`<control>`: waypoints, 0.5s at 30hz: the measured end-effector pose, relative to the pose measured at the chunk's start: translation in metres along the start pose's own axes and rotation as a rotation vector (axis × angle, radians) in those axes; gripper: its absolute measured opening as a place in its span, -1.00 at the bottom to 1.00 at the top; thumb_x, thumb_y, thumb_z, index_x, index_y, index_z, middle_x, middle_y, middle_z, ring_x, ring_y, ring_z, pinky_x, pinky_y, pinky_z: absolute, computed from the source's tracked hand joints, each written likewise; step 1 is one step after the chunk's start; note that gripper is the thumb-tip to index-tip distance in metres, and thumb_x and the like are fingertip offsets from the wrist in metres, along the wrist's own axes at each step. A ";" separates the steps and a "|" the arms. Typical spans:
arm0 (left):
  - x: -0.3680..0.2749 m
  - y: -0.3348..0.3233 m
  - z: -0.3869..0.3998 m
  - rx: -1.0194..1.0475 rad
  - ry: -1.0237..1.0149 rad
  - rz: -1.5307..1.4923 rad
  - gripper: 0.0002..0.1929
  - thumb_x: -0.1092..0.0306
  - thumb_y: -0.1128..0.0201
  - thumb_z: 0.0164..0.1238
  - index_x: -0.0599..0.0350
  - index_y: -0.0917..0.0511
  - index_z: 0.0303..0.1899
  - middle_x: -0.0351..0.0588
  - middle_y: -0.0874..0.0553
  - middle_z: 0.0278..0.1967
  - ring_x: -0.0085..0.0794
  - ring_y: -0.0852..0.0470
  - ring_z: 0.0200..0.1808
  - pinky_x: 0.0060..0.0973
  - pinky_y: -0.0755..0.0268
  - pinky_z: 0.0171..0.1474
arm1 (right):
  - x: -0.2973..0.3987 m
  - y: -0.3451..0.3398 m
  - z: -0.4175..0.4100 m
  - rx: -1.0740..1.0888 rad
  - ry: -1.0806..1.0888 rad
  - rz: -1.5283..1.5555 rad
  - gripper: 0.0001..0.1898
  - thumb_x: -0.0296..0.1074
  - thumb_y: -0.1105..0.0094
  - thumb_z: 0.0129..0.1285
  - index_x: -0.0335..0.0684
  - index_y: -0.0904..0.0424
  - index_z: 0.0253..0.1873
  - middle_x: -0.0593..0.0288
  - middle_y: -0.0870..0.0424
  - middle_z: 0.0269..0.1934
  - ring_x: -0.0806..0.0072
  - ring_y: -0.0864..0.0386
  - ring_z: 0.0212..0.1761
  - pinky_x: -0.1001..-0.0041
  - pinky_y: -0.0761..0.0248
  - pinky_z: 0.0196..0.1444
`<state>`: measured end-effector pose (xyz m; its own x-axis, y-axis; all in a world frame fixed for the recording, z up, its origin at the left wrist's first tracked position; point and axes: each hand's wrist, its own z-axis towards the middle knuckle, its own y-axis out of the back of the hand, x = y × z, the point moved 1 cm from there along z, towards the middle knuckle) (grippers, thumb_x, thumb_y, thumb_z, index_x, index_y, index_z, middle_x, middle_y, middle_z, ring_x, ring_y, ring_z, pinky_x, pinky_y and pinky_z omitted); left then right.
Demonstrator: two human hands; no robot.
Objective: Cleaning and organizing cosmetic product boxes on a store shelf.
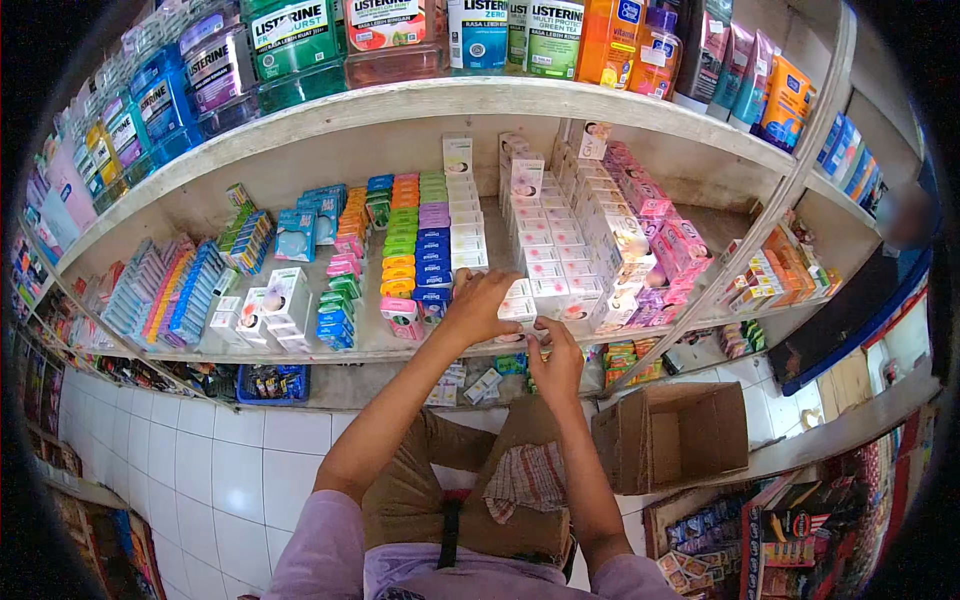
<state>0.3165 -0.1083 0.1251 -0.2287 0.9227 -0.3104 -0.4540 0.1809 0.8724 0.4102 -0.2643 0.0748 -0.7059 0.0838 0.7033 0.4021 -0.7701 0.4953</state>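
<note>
My left hand point(484, 304) reaches over the front of the middle shelf, its thumb and fingers around a small white carton point(517, 306) with a pink print. My right hand point(556, 356) is at the carton's front right corner, index finger and thumb bent close to it; whether they grip it cannot be made out. Rows of similar white cartons point(547, 268) stand stacked just behind and to the right. Left of my left hand are blue Dettol soap packs point(433, 259) and a column of plain white boxes point(469, 240).
Listerine bottles point(292, 37) line the shelf above, whose wooden edge point(450, 94) crosses over my hands. A slanting metal post point(739, 247) stands to the right. An open cardboard box point(682, 435) is by my right knee. A checked cloth point(525, 480) lies on my leg.
</note>
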 end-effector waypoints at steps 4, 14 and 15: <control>0.003 0.000 0.002 -0.021 -0.035 -0.015 -0.18 0.04 -0.55 -0.17 -0.01 -0.45 0.26 0.11 -0.64 0.06 -0.09 -0.58 0.12 -0.16 -0.18 0.15 | -0.003 -0.004 0.001 -0.015 -0.018 0.010 -0.71 -0.42 -0.26 0.20 -0.25 -0.56 0.03 0.08 -0.69 -0.17 0.20 -0.65 -0.30 0.28 -0.50 -0.21; 0.007 0.005 0.008 0.089 0.016 -0.056 -0.18 0.05 -0.56 -0.19 -0.03 -0.46 0.25 0.09 -0.65 0.06 -0.09 -0.59 0.11 -0.17 -0.19 0.10 | -0.002 -0.013 0.000 -0.057 -0.048 0.004 -0.71 -0.41 -0.31 0.16 -0.24 -0.56 0.00 0.13 -0.70 -0.22 0.30 -0.65 -0.43 0.30 -0.48 -0.33; 0.007 0.004 0.007 0.065 -0.001 -0.049 -0.17 0.04 -0.56 -0.20 -0.03 -0.46 0.25 0.09 -0.65 0.07 -0.09 -0.58 0.12 -0.16 -0.19 0.11 | -0.002 -0.013 0.000 -0.057 -0.057 0.003 -0.71 -0.42 -0.32 0.16 -0.24 -0.56 -0.01 0.13 -0.70 -0.23 0.30 -0.65 -0.44 0.30 -0.48 -0.33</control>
<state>0.3193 -0.0985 0.1289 -0.2064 0.9126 -0.3530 -0.4081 0.2476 0.8787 0.4068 -0.2539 0.0667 -0.6698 0.1158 0.7335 0.3692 -0.8051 0.4642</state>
